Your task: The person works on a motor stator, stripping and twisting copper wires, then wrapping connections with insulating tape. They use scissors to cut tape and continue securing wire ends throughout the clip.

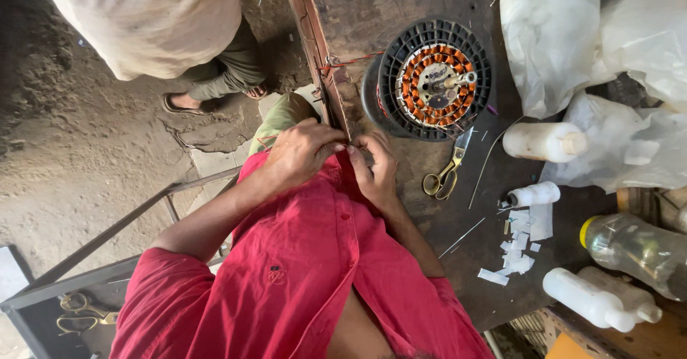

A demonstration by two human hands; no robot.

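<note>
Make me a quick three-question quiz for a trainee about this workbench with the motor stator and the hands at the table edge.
1. True or false: the scissors lie on the table, held by neither hand.
2. Which is nearest the stator? A) scissors B) clear bottle C) paper scraps
3. Fill in: the left hand and right hand meet at the table's ____ edge, pinching something too small to identify.

Key: 1 true; 2 A; 3 near.
</note>
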